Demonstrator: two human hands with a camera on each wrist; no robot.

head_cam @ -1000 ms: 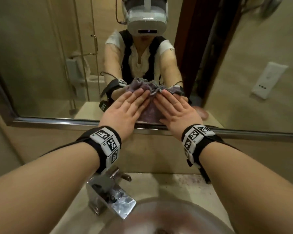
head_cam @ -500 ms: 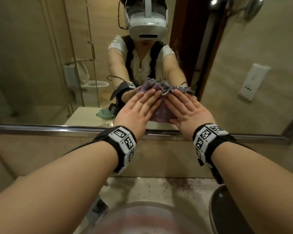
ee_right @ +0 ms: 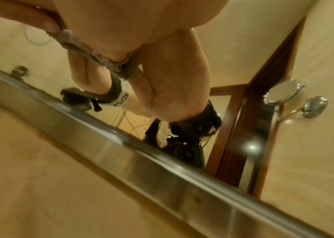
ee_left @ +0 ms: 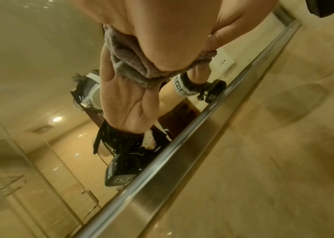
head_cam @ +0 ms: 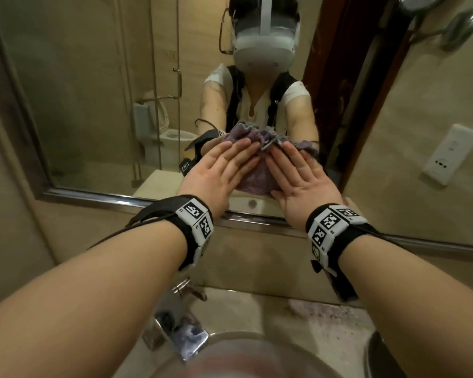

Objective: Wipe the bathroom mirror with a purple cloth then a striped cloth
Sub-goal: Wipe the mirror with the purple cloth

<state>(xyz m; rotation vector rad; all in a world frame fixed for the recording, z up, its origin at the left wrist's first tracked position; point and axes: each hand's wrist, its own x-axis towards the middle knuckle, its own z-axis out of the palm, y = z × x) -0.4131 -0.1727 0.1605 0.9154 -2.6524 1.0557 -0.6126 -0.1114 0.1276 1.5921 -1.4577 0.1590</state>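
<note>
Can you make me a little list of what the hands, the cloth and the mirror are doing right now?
left hand: flat, fingers straight, pressing the cloth
right hand: flat, fingers straight, pressing the cloth
purple cloth: bunched, held against the glass under both hands
mirror: cloth sits low on it, just above its metal bottom edge
striped cloth: not seen
faucet: below the left arm

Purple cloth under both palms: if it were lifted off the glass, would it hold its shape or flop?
Likely flop: the purple cloth bunches into ruffles above the left hand and right hand. Its fuzzy pile probably grips rather than slips on the mirror. It looks light.
</note>
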